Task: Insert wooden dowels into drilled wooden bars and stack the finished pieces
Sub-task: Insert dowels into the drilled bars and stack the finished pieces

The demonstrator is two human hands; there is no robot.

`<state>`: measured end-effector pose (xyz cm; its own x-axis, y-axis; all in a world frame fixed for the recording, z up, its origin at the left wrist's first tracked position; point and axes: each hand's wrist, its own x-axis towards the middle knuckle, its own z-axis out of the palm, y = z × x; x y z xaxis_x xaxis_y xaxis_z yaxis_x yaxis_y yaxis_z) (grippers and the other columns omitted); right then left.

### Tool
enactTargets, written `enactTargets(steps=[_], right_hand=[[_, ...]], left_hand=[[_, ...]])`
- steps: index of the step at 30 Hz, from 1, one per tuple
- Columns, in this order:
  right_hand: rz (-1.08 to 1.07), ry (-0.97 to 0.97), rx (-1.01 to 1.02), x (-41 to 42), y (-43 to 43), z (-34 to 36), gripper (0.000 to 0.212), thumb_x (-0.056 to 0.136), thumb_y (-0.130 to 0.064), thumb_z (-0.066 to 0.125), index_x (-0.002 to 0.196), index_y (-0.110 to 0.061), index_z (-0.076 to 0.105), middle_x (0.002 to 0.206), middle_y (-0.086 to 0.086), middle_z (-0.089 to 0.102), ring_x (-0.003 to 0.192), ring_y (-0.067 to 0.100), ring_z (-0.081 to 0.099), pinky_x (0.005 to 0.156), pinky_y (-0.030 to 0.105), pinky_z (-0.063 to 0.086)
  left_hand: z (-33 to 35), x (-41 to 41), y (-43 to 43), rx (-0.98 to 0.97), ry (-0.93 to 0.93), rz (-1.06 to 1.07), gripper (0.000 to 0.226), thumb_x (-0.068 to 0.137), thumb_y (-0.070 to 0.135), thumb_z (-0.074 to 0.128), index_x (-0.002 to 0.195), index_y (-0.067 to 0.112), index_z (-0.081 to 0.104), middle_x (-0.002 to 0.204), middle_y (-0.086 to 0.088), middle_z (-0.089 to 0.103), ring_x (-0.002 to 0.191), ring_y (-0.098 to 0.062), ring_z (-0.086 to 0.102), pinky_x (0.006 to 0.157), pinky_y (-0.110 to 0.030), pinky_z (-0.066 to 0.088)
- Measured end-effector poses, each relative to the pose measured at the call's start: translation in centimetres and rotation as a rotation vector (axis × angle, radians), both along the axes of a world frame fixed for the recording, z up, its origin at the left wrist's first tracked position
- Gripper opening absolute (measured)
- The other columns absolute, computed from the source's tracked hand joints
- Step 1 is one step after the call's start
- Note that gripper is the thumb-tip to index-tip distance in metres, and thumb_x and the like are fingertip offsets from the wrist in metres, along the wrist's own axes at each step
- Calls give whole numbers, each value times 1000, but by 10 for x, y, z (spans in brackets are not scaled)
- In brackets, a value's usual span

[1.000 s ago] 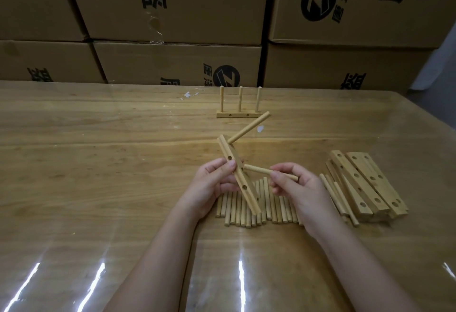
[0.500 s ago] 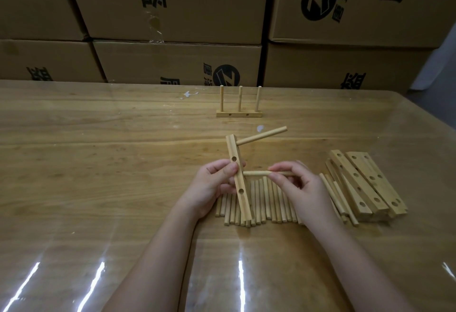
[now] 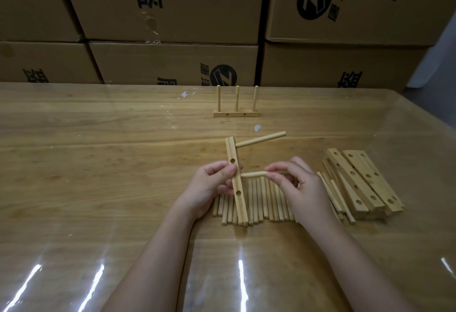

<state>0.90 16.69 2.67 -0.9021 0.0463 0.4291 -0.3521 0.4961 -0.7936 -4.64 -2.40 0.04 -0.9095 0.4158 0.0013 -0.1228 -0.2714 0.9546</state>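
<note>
Your left hand is gripping the bar above the bench while your right hand is pinching a dowel against the bar's middle: be lining it square, pushing straight.

Stacked cardboard boxes behind glossy table

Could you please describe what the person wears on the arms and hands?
Nothing shows: the left hand and right hand have no gloves or rings. The left forearm and right forearm are bare to the picture's edge, with no sleeve or watch.
</note>
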Motion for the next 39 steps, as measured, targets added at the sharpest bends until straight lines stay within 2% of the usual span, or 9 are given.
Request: enactTargets(steps=[4,8,12,16,19,22,31,39], right_hand=[[2,3,18,0,1,0,23,83,-19,65,84,-42,63,79,-7,52,68,6,49,59,15,39],[-8,33,71,1,2,1,15,83,-17,66,88,-31,68,78,-8,51,69,6,49,59,13,39],[-19,42,113,0,3,2,12,83,-18,66,91,-26,70,78,-3,53,68,9,49,59,17,39],[-21,36,111,0,3,0,12,83,-18,65,90,-26,70,78,-5,53,68,8,49,58,14,38],[-31,24,108,0,2,-1,10,83,-21,64,90,-27,70,78,-8,53,68,6,49,58,14,38],[-32,12,121,-1,2,-1,10,84,-22,63,91,-26,69,77,-11,54,68,5,49,58,11,37],[-58,32,175,0,3,-2,9,84,-24,63,89,-25,70,75,-14,54,68,4,50,58,9,35],[-22,-7,106,-1,3,-3,9,83,-22,63,84,-30,68,81,-18,61,80,-2,57,68,11,44]], left_hand=[[-1,0,-1,-5,13,-22,16,78,27,65,84,18,77,60,3,59,58,-7,61,55,-19,52],[-1,0,-2,-10,29,-46,14,80,28,65,83,20,77,60,6,61,59,-6,61,56,-19,52],[-1,0,-1,-15,29,-42,14,80,27,65,82,20,77,59,6,60,58,-5,60,55,-17,50],[0,0,-1,-36,51,-62,14,76,36,73,72,23,74,60,8,59,57,-4,58,54,-16,49],[-2,-1,-2,-28,46,-70,15,76,36,74,77,21,75,60,7,59,57,-4,59,54,-16,48],[-3,-2,-2,-16,29,-54,25,71,36,73,86,16,75,60,6,61,60,-6,61,56,-18,51],[-4,-1,-2,-42,39,-65,23,71,38,73,83,18,76,59,6,60,58,-4,60,54,-15,49],[-3,-1,-2,-93,79,-71,21,71,40,72,78,21,76,65,5,66,62,-5,63,57,-17,50]])
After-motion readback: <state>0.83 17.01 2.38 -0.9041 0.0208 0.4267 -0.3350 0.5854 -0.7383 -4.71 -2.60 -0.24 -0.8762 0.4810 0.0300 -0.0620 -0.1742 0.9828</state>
